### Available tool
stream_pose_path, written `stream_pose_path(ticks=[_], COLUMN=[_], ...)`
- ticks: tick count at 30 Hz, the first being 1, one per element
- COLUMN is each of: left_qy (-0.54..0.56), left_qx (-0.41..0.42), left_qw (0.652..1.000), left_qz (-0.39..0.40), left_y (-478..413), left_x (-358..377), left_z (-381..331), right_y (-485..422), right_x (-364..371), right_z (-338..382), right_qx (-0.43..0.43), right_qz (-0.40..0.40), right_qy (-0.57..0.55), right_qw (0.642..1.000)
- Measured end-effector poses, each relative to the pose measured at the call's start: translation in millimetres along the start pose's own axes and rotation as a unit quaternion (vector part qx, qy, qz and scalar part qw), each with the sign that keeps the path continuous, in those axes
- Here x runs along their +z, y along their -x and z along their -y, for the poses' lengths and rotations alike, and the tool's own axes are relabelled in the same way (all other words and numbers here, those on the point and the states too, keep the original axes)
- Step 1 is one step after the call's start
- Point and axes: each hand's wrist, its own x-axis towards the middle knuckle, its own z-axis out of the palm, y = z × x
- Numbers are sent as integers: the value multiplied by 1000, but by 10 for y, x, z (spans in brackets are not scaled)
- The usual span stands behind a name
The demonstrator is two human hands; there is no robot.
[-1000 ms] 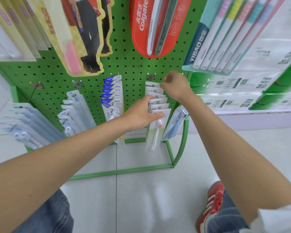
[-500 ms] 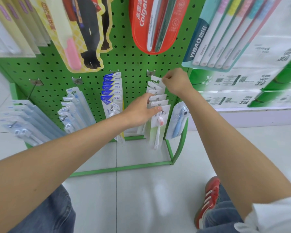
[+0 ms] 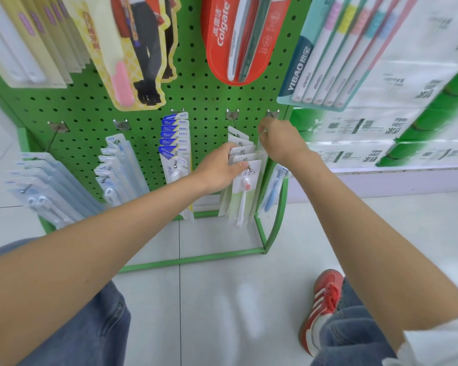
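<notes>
Hanging stack: about five white-card toothbrush packs (image 3: pixel 249 178) on one hook (image 3: pixel 232 114), long axes vertical, by the pegboard's (image 3: pixel 204 101) lower right corner.
Left hand (image 3: pixel 221 169): nearer, gripping the card tops.
Right hand (image 3: pixel 279 143): just right, under the edge hook (image 3: pixel 272 114); fingers hidden, grasp unclear.
Blue pack (image 3: pixel 273 186): one, below it.
</notes>
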Motion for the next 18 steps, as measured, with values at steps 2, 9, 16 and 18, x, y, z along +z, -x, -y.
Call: stream_pose_path(ticks=[2, 9, 16, 18], left_qy=[-1, -11, -21, -23], left_qx=[-2, -14, 3, 6], left_qw=[1000, 1000, 999, 999], left_qz=[-3, -15, -46, -49], left_y=[14, 45, 74, 88], left_x=[3, 20, 76, 98], left_z=[-6, 14, 18, 18], right_y=[71, 389, 706, 802], right_x=[-30, -190, -270, -260], right_z=[8, 73, 47, 54], right_qx=[14, 42, 44, 47], right_qz=[11, 39, 17, 17], right_qy=[22, -18, -15, -21], right_qw=[1000, 998, 999, 999])
